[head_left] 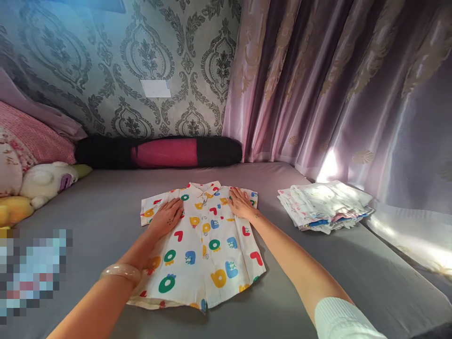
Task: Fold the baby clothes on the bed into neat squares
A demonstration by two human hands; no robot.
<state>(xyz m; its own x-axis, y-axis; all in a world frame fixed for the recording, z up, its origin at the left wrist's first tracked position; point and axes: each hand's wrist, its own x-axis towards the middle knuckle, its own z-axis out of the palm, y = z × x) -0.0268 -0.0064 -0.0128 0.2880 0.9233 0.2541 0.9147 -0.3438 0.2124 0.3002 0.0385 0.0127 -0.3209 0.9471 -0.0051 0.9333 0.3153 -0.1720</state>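
A small white short-sleeved shirt [222, 254], printed with colourful letters, lies front up and spread out on the grey bed sheet [286, 301]. Its collar points away from me and its hem is nearest. My left hand [166, 215] rests flat on the shirt's left side, just below the shoulder, fingers stretched out. On the other side, my right hand [241, 202] lies flat near the right shoulder and sleeve, its fingers also extended. Neither hand grips the cloth. A pale bangle [120, 272] circles my left wrist.
To the right sits a stack of folded clothes [326, 205]. A black and pink bolster [158, 151] lies along the patterned wall. Plush toys [49, 181] and pink bedding [31, 136] are at the left. Purple curtains [303, 80] hang behind the bed's right side.
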